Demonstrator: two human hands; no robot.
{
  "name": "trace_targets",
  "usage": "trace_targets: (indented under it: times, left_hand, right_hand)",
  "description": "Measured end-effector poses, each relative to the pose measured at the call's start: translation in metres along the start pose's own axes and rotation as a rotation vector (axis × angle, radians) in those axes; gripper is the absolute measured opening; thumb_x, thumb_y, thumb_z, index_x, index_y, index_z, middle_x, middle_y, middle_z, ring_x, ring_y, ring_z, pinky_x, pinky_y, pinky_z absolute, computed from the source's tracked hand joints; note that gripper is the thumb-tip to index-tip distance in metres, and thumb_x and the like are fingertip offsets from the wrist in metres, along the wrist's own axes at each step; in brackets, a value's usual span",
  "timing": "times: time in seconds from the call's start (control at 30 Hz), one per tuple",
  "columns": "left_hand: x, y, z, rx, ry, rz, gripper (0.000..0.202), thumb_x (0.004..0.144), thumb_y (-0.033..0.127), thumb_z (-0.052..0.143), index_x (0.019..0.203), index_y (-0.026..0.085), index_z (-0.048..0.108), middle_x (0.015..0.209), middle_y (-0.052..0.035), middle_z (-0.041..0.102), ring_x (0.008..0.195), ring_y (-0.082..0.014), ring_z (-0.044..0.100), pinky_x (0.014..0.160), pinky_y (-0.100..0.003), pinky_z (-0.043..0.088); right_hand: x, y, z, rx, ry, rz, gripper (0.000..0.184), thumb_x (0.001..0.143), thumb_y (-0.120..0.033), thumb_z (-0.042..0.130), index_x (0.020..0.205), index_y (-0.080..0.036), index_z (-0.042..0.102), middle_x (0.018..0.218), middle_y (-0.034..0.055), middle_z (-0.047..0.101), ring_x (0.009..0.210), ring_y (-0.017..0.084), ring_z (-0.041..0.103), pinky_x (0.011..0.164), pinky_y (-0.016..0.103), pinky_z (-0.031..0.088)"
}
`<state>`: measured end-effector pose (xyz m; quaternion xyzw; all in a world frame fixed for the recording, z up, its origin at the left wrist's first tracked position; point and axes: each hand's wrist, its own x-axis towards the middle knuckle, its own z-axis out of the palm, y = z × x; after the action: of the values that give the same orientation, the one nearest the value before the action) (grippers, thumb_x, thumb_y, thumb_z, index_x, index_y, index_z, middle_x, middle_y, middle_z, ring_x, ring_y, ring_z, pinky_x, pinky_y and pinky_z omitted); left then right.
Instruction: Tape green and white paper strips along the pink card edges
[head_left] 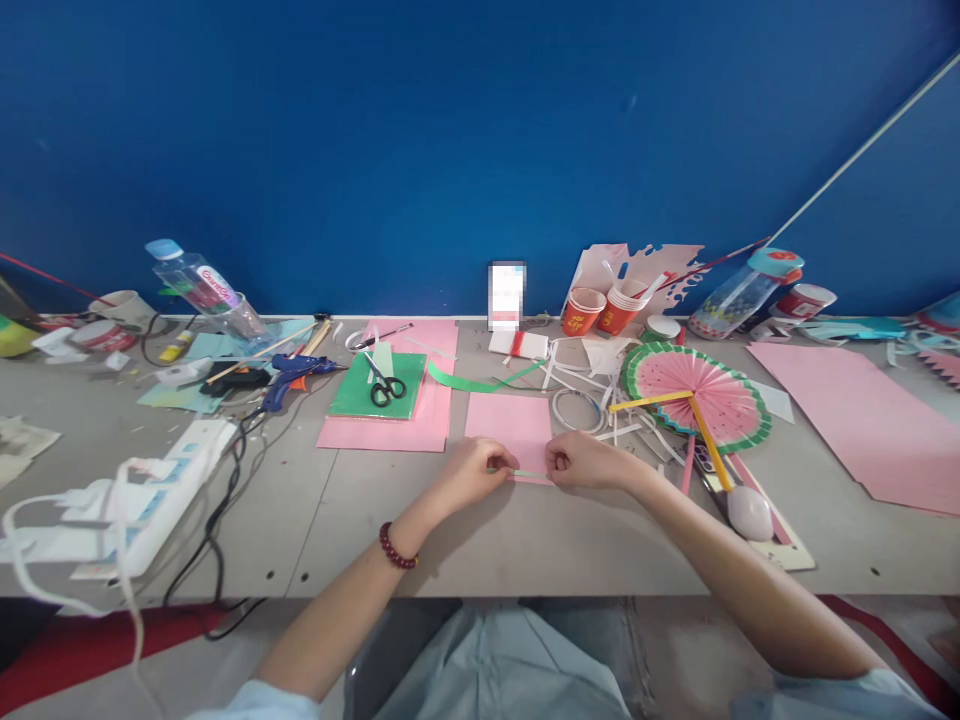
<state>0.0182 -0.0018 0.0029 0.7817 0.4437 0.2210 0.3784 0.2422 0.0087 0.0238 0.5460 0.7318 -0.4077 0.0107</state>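
A small pink sheet of paper [514,420] lies flat in front of me on the grey table. Along its near edge runs a thin pale green paper strip [529,474]. At the strip's left end, my left hand [480,470] is closed in a pinch on it, a dark red bead bracelet on that wrist. My right hand [585,461] has its fingers curled together at the sheet's lower right corner, where the strip ends; the fingertips partly hide what they grip. Beyond the sheet, a longer bright green strip [469,382] lies curved on the table.
Scissors [388,390] rest on a green paper pack [349,395] at left, beside a blue glue gun [292,378] and a white power strip [169,490]. To the right are white paper scraps, a watermelon-patterned paper fan [720,385], red paper cups [583,312] and larger pink sheets [855,420].
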Motion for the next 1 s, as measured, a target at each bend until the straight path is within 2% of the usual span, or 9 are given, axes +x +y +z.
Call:
trace_targets:
  times: [0.37, 0.67, 1.0]
  left_hand:
    - [0.0, -0.001, 0.0, 0.023, 0.003, 0.013, 0.021, 0.073, 0.009, 0.056, 0.08, 0.019, 0.072, 0.082, -0.002, 0.071, 0.073, -0.0141, 0.062, 0.069, -0.024, 0.048]
    - [-0.001, 0.0, 0.0, 0.013, 0.003, -0.001, 0.021, 0.074, 0.011, 0.056, 0.081, 0.02, 0.073, 0.082, -0.0014, 0.071, 0.072, -0.014, 0.061, 0.067, -0.023, 0.047]
    - [0.001, -0.003, 0.001, -0.001, 0.018, -0.013, 0.017, 0.075, 0.014, 0.058, 0.083, 0.02, 0.072, 0.081, -0.0014, 0.07, 0.071, -0.0138, 0.06, 0.065, -0.023, 0.045]
  right_hand:
    - [-0.002, -0.002, -0.007, -0.06, -0.035, -0.108, 0.008, 0.063, -0.017, 0.052, 0.066, -0.018, 0.059, 0.065, 0.0001, 0.061, 0.061, 0.013, 0.055, 0.054, 0.022, 0.036]
    - [-0.005, -0.002, -0.01, 0.023, -0.064, -0.069, 0.013, 0.064, -0.012, 0.049, 0.073, -0.02, 0.052, 0.06, -0.0025, 0.061, 0.056, 0.013, 0.059, 0.056, 0.022, 0.039]
    - [-0.012, 0.005, -0.009, 0.063, 0.011, -0.128, 0.019, 0.069, -0.013, 0.049, 0.086, -0.021, 0.048, 0.069, -0.0025, 0.062, 0.055, 0.012, 0.059, 0.057, 0.023, 0.041]
